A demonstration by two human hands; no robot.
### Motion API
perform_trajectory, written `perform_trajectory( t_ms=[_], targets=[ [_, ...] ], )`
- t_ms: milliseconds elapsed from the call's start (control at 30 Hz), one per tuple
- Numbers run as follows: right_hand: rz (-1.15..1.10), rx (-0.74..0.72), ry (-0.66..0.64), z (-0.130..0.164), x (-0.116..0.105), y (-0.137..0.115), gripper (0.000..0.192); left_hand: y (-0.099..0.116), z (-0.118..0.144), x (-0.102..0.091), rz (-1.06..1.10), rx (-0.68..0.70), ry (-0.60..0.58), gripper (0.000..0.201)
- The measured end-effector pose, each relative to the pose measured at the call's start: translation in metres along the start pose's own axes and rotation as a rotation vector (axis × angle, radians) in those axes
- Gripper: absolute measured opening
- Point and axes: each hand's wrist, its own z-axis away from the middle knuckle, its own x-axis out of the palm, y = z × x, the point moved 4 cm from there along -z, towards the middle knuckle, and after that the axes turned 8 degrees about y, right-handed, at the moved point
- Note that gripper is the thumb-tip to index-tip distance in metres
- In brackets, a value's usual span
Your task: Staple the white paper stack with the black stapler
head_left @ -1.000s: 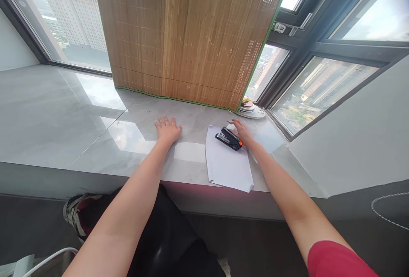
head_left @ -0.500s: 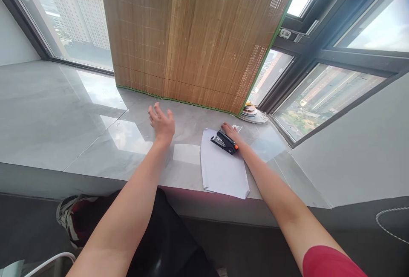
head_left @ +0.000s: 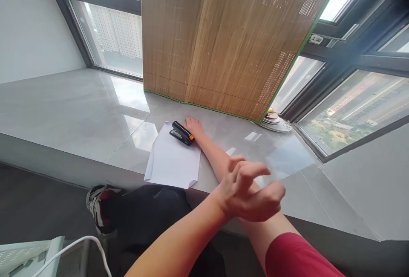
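Stapler (head_left: 182, 133): black with an orange end, it lies on the far edge of the paper, at a slant.
Paper (head_left: 172, 162): white sheets lie flat on the grey stone sill (head_left: 79, 106); the near corner reaches the front edge of the sill.
Right hand (head_left: 194, 126): it rests on the sill just beside the orange end of the stapler and touches it; the fingers lie loose and do not close around anything.
Left hand (head_left: 247, 191): it is raised in the air above the right forearm, near the camera, holding nothing; the fingers are half bent and spread apart.
Bamboo blind (head_left: 223, 38): it hangs behind the stapler, and its green bottom edge meets the sill.
Plates (head_left: 275, 120): a small stack stands at the right end of the blind, beside the window frame.
Shoe (head_left: 96, 204): it is on the dark floor below the sill.
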Motion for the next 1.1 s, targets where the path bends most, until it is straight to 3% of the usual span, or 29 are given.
perform_trajectory(
  t_ms=[67,200,400,600,733,833,900,967,1033,1100],
  targets=[
    [-0.027,0.027,-0.010,-0.008,0.005,-0.018,0.045,0.007,0.009,0.002,0.046,0.031,-0.059,0.022],
    [-0.083,0.028,0.039,-0.006,0.003,-0.028,0.044,-0.011,0.006,-0.005,0.013,-0.112,-0.107,0.028],
    [-0.112,0.026,0.120,0.018,-0.007,-0.003,0.051,-0.029,-0.001,-0.017,-0.095,-0.216,-0.124,0.024],
    [-0.120,-0.051,0.190,0.021,-0.020,0.018,0.043,-0.044,0.001,-0.019,-0.155,-0.222,-0.169,0.016],
    [-0.281,-0.001,0.224,0.027,-0.037,0.028,0.032,-0.074,-0.007,-0.037,-0.222,-0.323,-0.081,0.007],
    [-0.473,0.092,0.281,0.047,-0.052,0.036,0.021,-0.119,-0.007,-0.067,-0.298,-0.628,0.150,0.006],
    [-0.601,0.123,0.240,0.064,-0.057,0.039,0.032,-0.155,0.006,-0.091,-0.320,-0.997,0.381,0.006],
    [-0.699,0.061,0.134,0.079,-0.056,0.037,0.040,-0.186,0.028,-0.111,-0.315,-1.384,0.582,0.007],
    [-0.746,-0.035,0.070,0.088,-0.054,0.030,0.045,-0.208,0.048,-0.123,-0.334,-1.645,0.636,0.006],
    [-0.716,-0.104,0.077,0.090,-0.050,0.023,0.045,-0.224,0.060,-0.129,-0.407,-1.707,0.515,0.006]
  ],
)
